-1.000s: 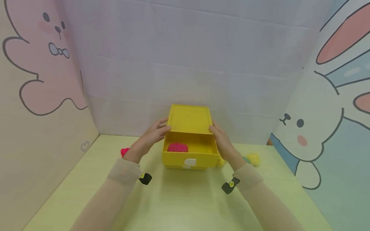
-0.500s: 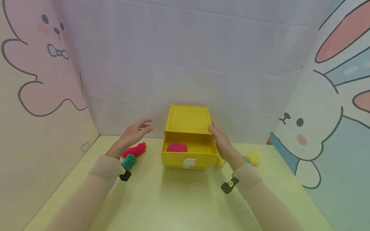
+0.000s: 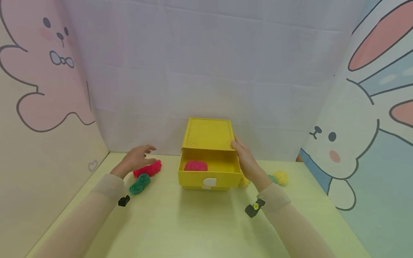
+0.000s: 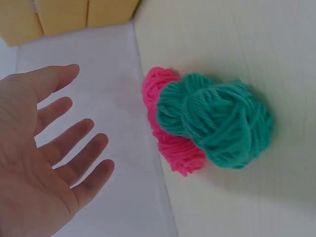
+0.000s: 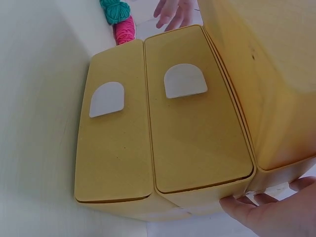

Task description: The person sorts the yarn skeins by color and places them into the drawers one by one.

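Observation:
A yellow drawer box [image 3: 209, 133] stands by the back wall with its top drawer [image 3: 193, 178] pulled out. Inside that drawer lies a skein of dark pink yarn [image 3: 195, 166]. My right hand [image 3: 246, 159] rests against the right side of the box, thumb near the top edge; the right wrist view has its fingertips [image 5: 232, 205] on the side wall. Off to the left, my left hand [image 3: 134, 161] hovers with spread fingers and holds nothing. Below it lie a bright pink yarn skein [image 3: 151, 169] and a green yarn skein [image 3: 139, 184], side by side on the table.
Right of the box are yellow yarn [image 3: 244, 181], partly hidden, and another yellow skein [image 3: 280, 177] with green yarn [image 3: 273, 178] beside it. Two closed drawer fronts with white tabs [image 5: 185, 80] show under the pulled-out drawer. A white cloth wall [image 3: 206, 71] closes off the back.
My left hand has let go of the box's left side and moved left and down over the pink and green yarn, which now shows. The right hand stays at the box.

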The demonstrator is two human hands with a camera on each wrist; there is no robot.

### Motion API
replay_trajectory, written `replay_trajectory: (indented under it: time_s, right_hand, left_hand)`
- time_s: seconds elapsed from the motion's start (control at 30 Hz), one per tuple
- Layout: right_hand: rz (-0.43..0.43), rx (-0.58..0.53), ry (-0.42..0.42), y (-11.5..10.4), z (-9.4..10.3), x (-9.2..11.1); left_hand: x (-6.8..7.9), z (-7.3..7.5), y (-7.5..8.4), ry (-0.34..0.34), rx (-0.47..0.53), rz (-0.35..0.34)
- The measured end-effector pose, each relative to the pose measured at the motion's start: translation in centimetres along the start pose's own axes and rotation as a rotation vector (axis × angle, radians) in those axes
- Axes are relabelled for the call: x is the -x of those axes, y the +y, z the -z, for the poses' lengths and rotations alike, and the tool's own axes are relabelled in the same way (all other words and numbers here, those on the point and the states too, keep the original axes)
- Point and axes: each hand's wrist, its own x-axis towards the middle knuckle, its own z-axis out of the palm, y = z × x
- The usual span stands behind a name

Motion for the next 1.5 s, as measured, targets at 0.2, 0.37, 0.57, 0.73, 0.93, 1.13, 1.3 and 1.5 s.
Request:
replay_trajectory:
  time_s: [0.2,0.37,0.57,0.73,0.93,1.13,1.3,1.5]
  right_hand:
    - [0.005,0.007,0.006,-0.1,-0.1,0.1]
    - [-0.002,0.004,0.006,-0.1,-0.3,0.2]
    - [0.002,0.011,0.01,0.0,-0.1,0.2]
    - [0.01,0.038,0.014,0.0,-0.1,0.2]
    - [-0.005,0.02,0.011,-0.1,-0.3,0.1]
    - [-0.008,0.006,0.002,0.2,-0.2,0.0]
    - [-0.019,-0.009,-0.002,0.2,-0.2,0.1]
    - [-0.008,0.019,0.003,0.1,-0.3,0.1]
  left_hand:
    - [-0.2,-1.2,-1.9,-0.048,-0.108,0.031]
    - [-0.4,-2.1,-2.9,-0.107,-0.163,0.085]
    - [-0.7,-2.8,-3.7,-0.14,-0.163,0.1]
    - [-1.2,-3.3,-4.1,-0.159,-0.143,0.106]
    - [-1.3,-4.0,-4.4,-0.165,-0.15,0.123]
    - [-1.6,-3.7,-4.4,-0.123,-0.161,0.083]
    - [-1.6,-2.2,-3.2,-0.09,-0.146,0.048]
    - [-1.3,0.0,-1.6,-0.005,-0.164,-0.07]
